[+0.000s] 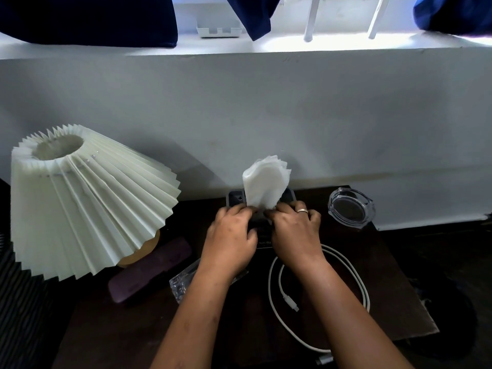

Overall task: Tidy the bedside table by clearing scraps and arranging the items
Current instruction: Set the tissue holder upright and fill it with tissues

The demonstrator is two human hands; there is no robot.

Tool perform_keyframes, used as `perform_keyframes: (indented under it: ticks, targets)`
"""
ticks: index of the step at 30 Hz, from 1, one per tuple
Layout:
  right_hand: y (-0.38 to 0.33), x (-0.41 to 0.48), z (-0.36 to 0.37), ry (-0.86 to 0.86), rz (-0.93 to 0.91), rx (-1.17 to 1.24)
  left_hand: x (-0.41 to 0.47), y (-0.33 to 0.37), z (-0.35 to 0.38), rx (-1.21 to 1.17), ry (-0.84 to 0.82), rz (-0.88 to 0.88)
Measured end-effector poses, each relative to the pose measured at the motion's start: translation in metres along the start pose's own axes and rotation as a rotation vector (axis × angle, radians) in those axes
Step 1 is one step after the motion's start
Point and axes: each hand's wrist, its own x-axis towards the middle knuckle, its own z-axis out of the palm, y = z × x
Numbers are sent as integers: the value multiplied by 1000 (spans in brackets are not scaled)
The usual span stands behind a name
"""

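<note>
A bunch of white tissues (266,181) stands upright near the back of the dark bedside table (399,275). My left hand (231,235) pinches its lower left edge, and my right hand (295,230), with a ring on one finger, pinches its lower right edge. Behind and under the tissues is a dark holder or box (235,197), mostly hidden by my hands. A white charging cable (356,283) lies looped on the table to the right of my right forearm.
A pleated cream lamp (80,198) leans at the left. A dark purple case (149,267) and a clear glass block (183,280) lie beside my left arm. A glass ashtray (350,209) sits at the back right. The white wall (266,115) stands directly behind the table.
</note>
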Motion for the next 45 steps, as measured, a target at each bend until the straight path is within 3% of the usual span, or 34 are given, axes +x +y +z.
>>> perform_keyframes:
  ticks: [11,19,29,35,45]
  targets:
    - [-1,-1,4,-95,5,-19,0,-1,3,-33,22,7]
    - [3,0,-4,72,12,-36,0,-2,3,-50,26,10]
    - [4,-1,5,-114,31,0,0,1,7,-48,3,1]
    - [5,-1,-4,3,71,-5,0,1,6,-63,52,-8]
    - [-2,-3,5,-64,113,-99,-1,0,15,196,-72,-7]
